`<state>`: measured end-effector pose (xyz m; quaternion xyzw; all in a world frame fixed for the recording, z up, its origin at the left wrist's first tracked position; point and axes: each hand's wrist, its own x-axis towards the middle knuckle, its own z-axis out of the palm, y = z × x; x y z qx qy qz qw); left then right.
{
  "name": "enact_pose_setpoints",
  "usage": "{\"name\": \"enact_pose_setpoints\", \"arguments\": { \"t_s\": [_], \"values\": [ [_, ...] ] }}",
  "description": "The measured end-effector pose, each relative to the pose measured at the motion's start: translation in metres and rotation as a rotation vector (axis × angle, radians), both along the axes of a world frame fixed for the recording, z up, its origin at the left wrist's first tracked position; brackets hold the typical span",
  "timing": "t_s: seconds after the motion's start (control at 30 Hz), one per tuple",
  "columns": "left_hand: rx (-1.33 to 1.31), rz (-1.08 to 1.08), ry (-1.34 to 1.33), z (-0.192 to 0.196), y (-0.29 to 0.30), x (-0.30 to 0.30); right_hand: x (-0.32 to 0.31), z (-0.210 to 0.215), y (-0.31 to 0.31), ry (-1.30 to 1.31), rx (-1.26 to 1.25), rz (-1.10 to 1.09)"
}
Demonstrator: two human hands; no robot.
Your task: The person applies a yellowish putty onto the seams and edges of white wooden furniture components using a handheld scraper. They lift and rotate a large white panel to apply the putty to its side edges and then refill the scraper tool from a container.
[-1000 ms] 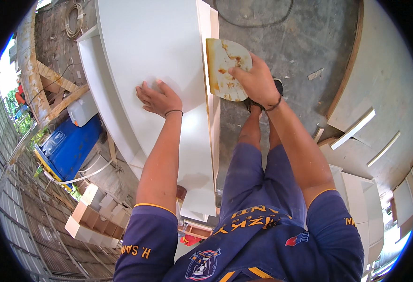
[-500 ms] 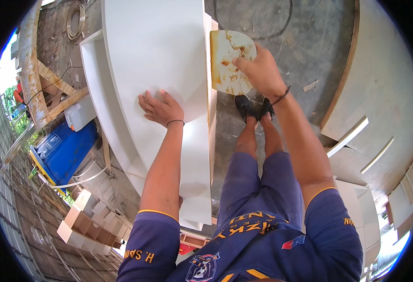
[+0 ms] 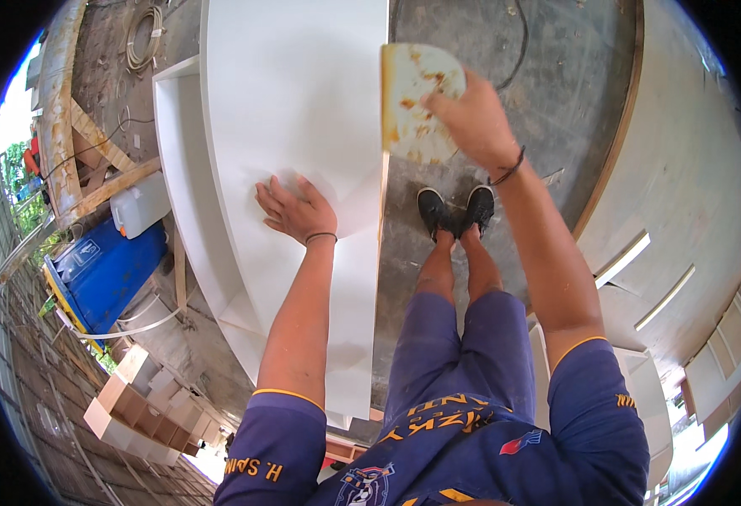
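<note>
Scraper (image 3: 412, 105), edge left, long axis forward

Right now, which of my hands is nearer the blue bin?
Left. Your left hand rests on the white panel, to the right of the blue bin; your right hand is farther right, past the panel's edge, holding the stained spreader.
</note>
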<state>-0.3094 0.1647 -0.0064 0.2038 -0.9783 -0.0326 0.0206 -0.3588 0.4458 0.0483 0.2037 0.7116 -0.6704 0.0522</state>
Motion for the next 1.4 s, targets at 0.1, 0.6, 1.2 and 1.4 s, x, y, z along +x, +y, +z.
{"name": "enact_pose_setpoints", "arguments": {
  "t_s": [0.1, 0.6, 1.2, 1.4],
  "values": [
    [0.004, 0.004, 0.005, -0.004, 0.000, 0.001, -0.021, -0.018, 0.017, 0.005, 0.043, -0.023],
    [-0.017, 0.005, -0.026, -0.004, -0.001, 0.001, -0.060, -0.019, 0.028, -0.024, -0.188, -0.006],
    [-0.009, 0.031, -0.054, -0.001, 0.004, 0.000, -0.115, -0.025, 0.049, -0.026, -0.122, 0.015],
    [0.006, 0.032, -0.040, 0.000, 0.004, 0.000, -0.134, -0.036, 0.071, -0.051, -0.044, 0.010]
  ]
}}
